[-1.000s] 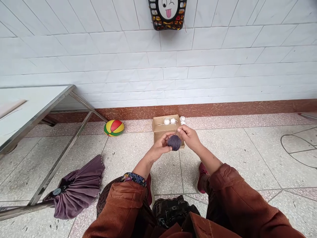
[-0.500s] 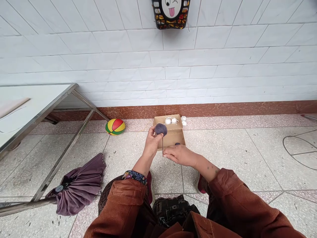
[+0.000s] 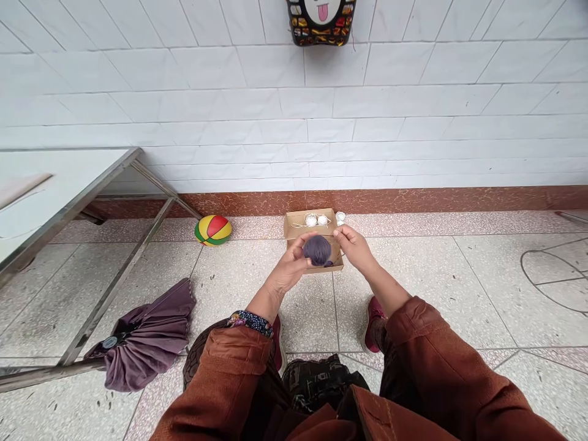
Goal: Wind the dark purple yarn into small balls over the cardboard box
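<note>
A purple-grey ball of yarn (image 3: 317, 250) is gripped in my left hand (image 3: 288, 271), thumb below and fingers behind it. To its right, level with the ball's upper part, my right hand (image 3: 357, 248) has thumb and forefinger pinched together, on what looks like the yarn's strand; the strand is hard to see here. Both hands are above an open cardboard box (image 3: 290, 228) on the floor. Two white yarn balls (image 3: 311, 220) with loose ends lie in the far part of the box. A small dark purple piece shows in the near part, partly covered by the ball.
More white yarn (image 3: 340, 217) lies just right of the box. A colourful ball (image 3: 213, 230) and a folded purple umbrella (image 3: 149, 337) are on the left, by a metal-framed table (image 3: 68, 190). A black bag (image 3: 321, 383) sits between my feet. A wire ring stand (image 3: 555, 278) is at right.
My right hand has swung up and away, from below the yarn ball to its right side. My left hand has moved the ball slightly right and turned it.
</note>
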Available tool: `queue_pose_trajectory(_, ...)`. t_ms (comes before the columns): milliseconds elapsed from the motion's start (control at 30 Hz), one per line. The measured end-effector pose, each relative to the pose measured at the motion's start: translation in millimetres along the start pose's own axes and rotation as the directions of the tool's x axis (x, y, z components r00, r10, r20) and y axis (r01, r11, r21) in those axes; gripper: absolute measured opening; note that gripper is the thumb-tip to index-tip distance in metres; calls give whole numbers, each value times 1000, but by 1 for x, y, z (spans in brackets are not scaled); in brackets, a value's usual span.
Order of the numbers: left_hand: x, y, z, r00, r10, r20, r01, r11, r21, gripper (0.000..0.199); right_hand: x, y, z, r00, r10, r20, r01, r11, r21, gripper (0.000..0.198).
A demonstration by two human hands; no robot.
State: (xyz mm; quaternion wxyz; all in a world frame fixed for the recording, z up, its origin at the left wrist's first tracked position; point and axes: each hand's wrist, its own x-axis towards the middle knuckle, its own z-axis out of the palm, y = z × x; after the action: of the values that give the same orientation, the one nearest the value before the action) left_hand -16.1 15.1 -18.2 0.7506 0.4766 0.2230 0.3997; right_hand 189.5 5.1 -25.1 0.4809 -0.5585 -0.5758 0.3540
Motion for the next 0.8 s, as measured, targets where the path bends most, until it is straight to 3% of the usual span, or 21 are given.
queue_pose_trajectory(100, 7, 0, -3, 975, 113, -194, -127, 990, -63, 62, -6, 0, 12, 997, -5, 83, 14, 994, -104, 27)
queue_pose_trajectory(167, 13, -2, -6, 939, 148, -312, -170, 984, -44, 56, -13, -5, 18, 981, -79, 177, 107, 982, -152, 24)
queue_pose_trajectory(233, 16, -5, -10, 906, 157, -393, -167, 986, 10, 52, -20, -13, 22, 934, -165, 315, 225, 961, -163, 23)
queue_pose_trajectory(300, 18, -8, -12, 883, 167, -438, -142, 986, 89, 51, -27, -22, 24, 858, -228, 461, 318, 939, -128, 24)
queue_pose_trajectory(367, 18, -12, -12, 885, 167, -435, -93, 978, 186, 53, -32, -30, 23, 794, -276, 542, 378, 922, -83, 25)
queue_pose_trajectory(400, 17, -14, -11, 893, 158, -422, -63, 971, 231, 56, -33, -32, 21, 783, -293, 549, 393, 917, -71, 25)
queue_pose_trajectory(467, 15, -17, -9, 918, 113, -381, 3, 956, 292, 63, -33, -36, 16, 808, -314, 498, 397, 916, -66, 26)
queue_pose_trajectory(533, 13, -19, -6, 945, 52, -323, 53, 950, 308, 70, -29, -35, 9, 870, -309, 384, 362, 930, -72, 27)
queue_pose_trajectory(667, 7, -19, 1, 993, -59, -101, 89, 940, 331, 74, -18, -27, -6, 963, -236, 132, 244, 969, -48, 30)
queue_pose_trajectory(800, 3, -17, 6, 974, -162, 160, 103, 940, 326, 80, -9, -14, -15, 993, -115, 39, 115, 993, 13, 32)
